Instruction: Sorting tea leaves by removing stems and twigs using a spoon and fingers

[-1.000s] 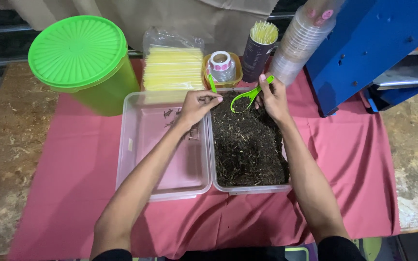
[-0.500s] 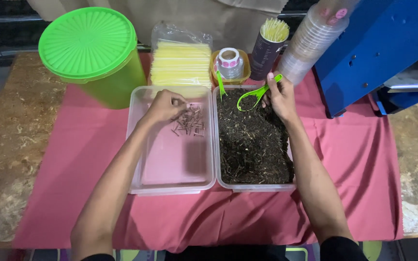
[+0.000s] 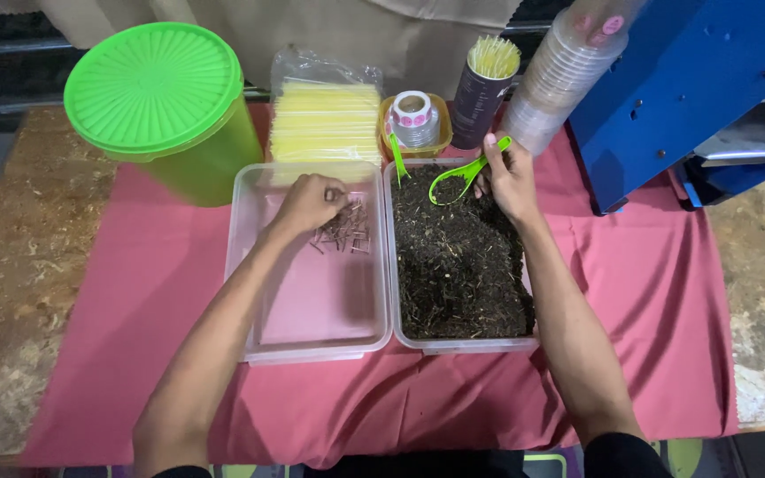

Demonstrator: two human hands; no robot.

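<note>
My right hand (image 3: 508,180) holds a green plastic scoop (image 3: 458,178) over the far end of a clear tray (image 3: 467,343) filled with dark loose material (image 3: 456,257). My left hand (image 3: 308,203) rests in the neighbouring clear tray (image 3: 312,345), fingers curled over a small pile of short brown sticks (image 3: 343,230); whether it grips any is not clear. A second green scoop (image 3: 397,158) stands at the far edge of the dark material.
A pink cloth (image 3: 657,310) covers the wooden table (image 3: 11,265). Behind the trays stand a green lidded bucket (image 3: 157,97), a bag of yellow straws (image 3: 325,119), a sticker roll in a small tub (image 3: 413,117), a dark cup of sticks (image 3: 480,88), stacked clear cups (image 3: 551,80) and a blue machine (image 3: 692,71).
My left hand moved from the edge of the dark-material tray to the left tray and onto the brown sticks. The right hand stays put with the scoop.
</note>
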